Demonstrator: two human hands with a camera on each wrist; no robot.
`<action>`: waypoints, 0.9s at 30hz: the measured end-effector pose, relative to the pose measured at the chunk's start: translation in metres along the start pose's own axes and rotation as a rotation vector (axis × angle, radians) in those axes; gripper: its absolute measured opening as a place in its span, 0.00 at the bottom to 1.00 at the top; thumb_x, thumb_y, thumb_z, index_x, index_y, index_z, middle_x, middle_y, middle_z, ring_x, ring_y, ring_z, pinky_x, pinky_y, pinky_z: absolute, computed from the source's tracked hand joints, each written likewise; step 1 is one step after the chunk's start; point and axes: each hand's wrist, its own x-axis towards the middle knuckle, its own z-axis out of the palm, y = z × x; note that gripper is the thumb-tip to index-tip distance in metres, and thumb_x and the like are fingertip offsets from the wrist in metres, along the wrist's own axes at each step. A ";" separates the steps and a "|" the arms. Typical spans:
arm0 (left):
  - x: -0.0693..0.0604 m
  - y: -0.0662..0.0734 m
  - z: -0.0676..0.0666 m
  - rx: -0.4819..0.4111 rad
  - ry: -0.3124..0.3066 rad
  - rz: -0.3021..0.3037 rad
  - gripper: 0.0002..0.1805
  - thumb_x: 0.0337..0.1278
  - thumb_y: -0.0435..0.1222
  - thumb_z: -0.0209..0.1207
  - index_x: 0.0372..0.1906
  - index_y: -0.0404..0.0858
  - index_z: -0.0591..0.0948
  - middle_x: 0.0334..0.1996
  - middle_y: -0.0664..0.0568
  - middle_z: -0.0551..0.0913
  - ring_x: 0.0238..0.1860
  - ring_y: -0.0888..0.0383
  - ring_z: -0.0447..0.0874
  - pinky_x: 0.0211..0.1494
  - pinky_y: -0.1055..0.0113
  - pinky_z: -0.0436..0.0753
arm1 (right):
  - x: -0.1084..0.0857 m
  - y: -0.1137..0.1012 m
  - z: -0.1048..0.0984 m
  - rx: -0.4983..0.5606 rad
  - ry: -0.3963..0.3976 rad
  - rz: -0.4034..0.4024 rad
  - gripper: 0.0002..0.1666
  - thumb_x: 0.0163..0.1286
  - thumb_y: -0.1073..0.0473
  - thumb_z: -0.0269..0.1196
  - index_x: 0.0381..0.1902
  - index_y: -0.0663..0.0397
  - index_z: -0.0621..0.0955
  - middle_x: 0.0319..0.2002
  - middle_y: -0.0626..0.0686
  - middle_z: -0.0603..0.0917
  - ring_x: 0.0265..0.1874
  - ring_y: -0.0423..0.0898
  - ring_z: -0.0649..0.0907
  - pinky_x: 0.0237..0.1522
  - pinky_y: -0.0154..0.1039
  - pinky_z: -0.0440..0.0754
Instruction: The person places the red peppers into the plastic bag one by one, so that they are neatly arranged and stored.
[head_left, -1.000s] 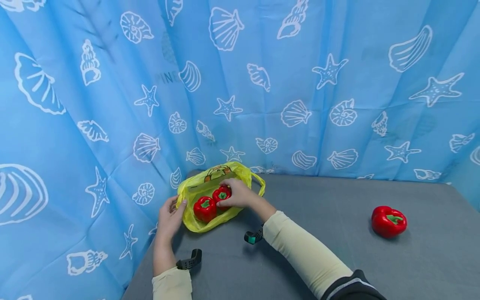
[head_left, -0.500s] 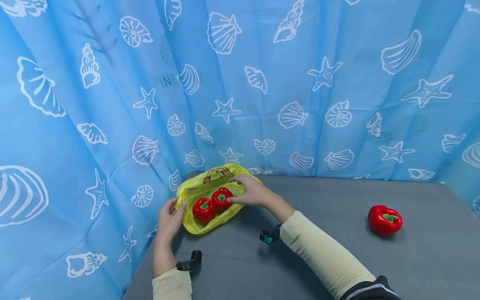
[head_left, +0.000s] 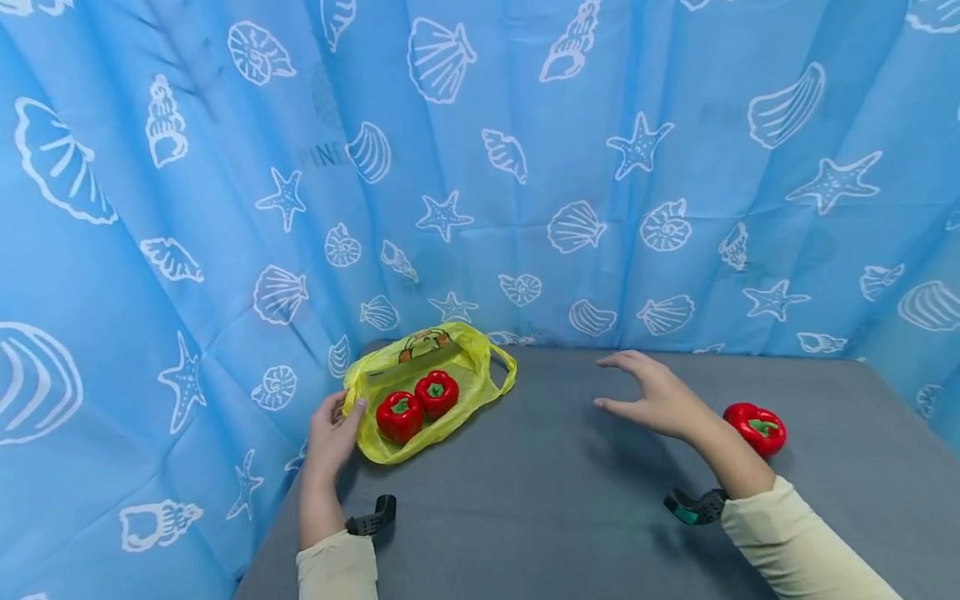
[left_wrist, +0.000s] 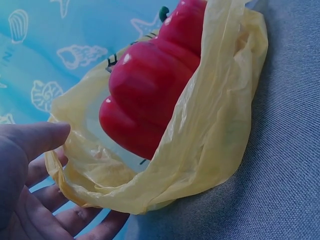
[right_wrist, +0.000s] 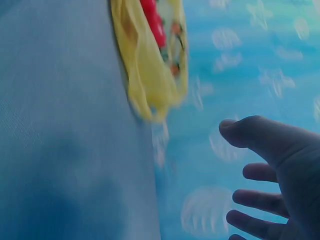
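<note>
A yellow plastic bag [head_left: 465, 407] lies with its mouth spread at the far left of the table. Two red bell peppers, a left one [head_left: 400, 417] and a right one [head_left: 437, 393], sit side by side in it. My left hand [head_left: 330, 437] holds the bag's left rim, thumb inside and fingers behind, as the left wrist view also shows. Over the table, well right of the bag, my right hand [head_left: 652, 396] has its fingers and thumb spread and holds nothing. A third red bell pepper [head_left: 757, 429] lies on the table, partly hidden behind the right forearm.
The grey table [head_left: 525, 517] reaches back to a blue curtain [head_left: 480, 183] with white shell prints, which also runs along the left side. The bag's loop handle [head_left: 506, 371] sticks out to its right. A black wrist device [head_left: 697, 507] juts from each wrist.
My right hand has let go of the right pepper in the bag, come out and moved right toward the third pepper. The left hand has stayed at the bag's rim.
</note>
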 end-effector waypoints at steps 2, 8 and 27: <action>0.000 0.001 -0.001 0.000 0.002 -0.004 0.35 0.81 0.50 0.55 0.78 0.33 0.66 0.76 0.33 0.70 0.78 0.36 0.67 0.82 0.40 0.68 | -0.018 0.015 -0.014 -0.030 0.038 0.028 0.37 0.68 0.44 0.76 0.68 0.56 0.80 0.67 0.64 0.81 0.67 0.66 0.78 0.63 0.72 0.78; -0.001 0.003 -0.004 -0.008 0.003 -0.017 0.33 0.81 0.48 0.56 0.78 0.33 0.67 0.76 0.34 0.70 0.78 0.37 0.68 0.81 0.42 0.69 | -0.062 0.057 -0.044 -0.100 0.111 0.158 0.40 0.69 0.43 0.74 0.69 0.61 0.78 0.68 0.71 0.76 0.67 0.74 0.74 0.58 0.79 0.73; -0.002 0.002 -0.002 -0.001 0.005 -0.009 0.33 0.81 0.48 0.55 0.78 0.32 0.67 0.76 0.33 0.70 0.78 0.37 0.68 0.81 0.42 0.70 | -0.121 0.119 -0.066 -0.065 0.048 0.434 0.55 0.71 0.35 0.69 0.77 0.69 0.65 0.70 0.81 0.65 0.64 0.80 0.69 0.51 0.80 0.78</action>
